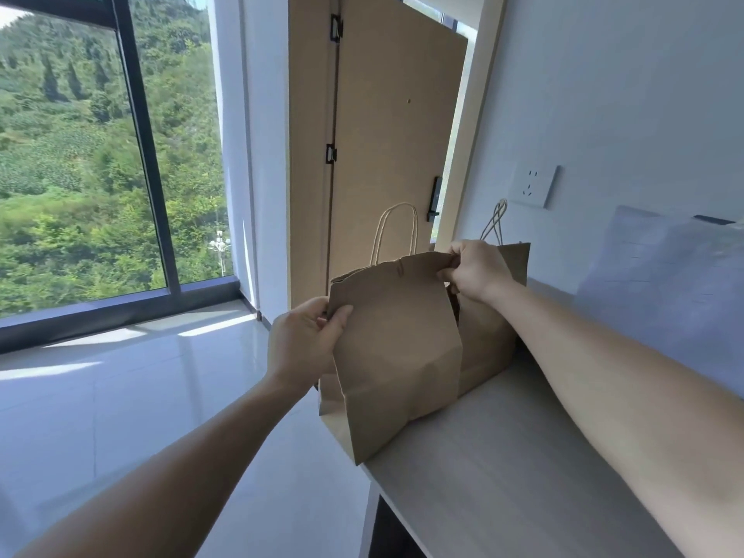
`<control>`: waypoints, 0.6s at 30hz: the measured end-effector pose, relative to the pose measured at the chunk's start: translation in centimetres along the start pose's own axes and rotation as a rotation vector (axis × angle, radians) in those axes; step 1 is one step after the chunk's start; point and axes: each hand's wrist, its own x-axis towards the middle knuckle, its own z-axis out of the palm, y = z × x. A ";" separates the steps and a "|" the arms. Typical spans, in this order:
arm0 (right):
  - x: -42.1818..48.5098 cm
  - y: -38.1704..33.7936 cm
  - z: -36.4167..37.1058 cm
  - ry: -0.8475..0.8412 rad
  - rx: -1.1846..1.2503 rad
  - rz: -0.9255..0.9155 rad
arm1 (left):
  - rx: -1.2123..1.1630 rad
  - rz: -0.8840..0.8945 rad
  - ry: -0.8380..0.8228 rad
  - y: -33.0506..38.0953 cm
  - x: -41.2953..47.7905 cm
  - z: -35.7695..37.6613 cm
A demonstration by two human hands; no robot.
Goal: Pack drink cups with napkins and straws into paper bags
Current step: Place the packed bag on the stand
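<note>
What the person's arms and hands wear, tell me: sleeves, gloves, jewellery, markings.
No sleeves show: both forearms are bare to the frame's edge. The left hand and right hand wear no gloves. Neither wrist carries a watch or band, and no markings are visible.

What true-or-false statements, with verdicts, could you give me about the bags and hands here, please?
1. The left hand and right hand both grip the front bag. True.
2. The front bag lies flat on the floor. False: it is held upright at the edge of the table.
3. A second bag stands behind the front bag. True.
4. A cup stands on the table. False: no cup is in view.
</note>
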 end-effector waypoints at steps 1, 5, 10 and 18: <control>0.2 0.1 0.0 0.012 -0.008 0.004 | -0.003 0.012 0.003 0.0 0.0 0.3; 0.7 0.7 -0.1 0.064 -0.017 0.030 | 0.011 0.052 -0.014 0.3 0.6 1.4; 0.1 1.7 0.6 0.107 -0.010 0.044 | 0.027 0.090 -0.021 -0.3 0.8 1.7; -0.8 2.1 0.6 0.143 0.037 0.007 | 0.048 0.053 -0.030 0.0 0.5 1.7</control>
